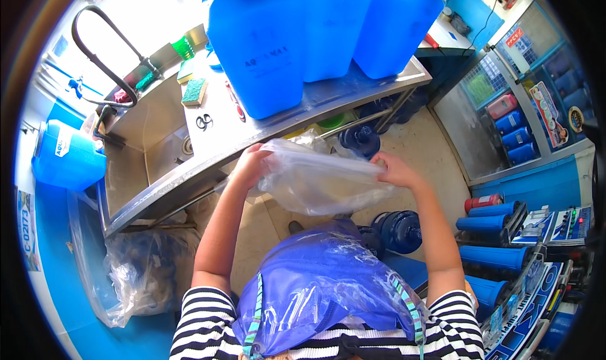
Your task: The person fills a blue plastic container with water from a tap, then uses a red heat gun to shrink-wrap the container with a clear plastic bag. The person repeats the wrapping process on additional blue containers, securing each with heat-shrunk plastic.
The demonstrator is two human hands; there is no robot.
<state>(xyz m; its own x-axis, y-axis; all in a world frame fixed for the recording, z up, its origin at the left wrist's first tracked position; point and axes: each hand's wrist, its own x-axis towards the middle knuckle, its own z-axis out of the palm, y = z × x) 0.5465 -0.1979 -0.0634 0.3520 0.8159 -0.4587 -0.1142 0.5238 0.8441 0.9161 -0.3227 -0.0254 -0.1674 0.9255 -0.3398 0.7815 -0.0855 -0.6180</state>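
Note:
Between my two hands a clear plastic bag (322, 182) is stretched out in front of the steel counter's edge, above the floor. My left hand (253, 163) grips its left end, where the film bunches up. At the other end, my right hand (395, 169) pinches the bag's edge. The bag hangs loose and wrinkled below, with nothing plainly inside it. Beyond it, several blue plastic water containers (265, 52) stand upright on the stainless steel counter (326, 97). A blue plastic apron (322, 275) covers my front.
At left is a steel sink (161, 147) with a black hose faucet (87, 52); a blue jug (68, 154) stands beside it. Sponges (194, 91) lie on the counter. Round water bottles (400, 230) rest on the floor. Blue filter housings (492, 260) line the right. A filled plastic bag (147, 270) sits lower left.

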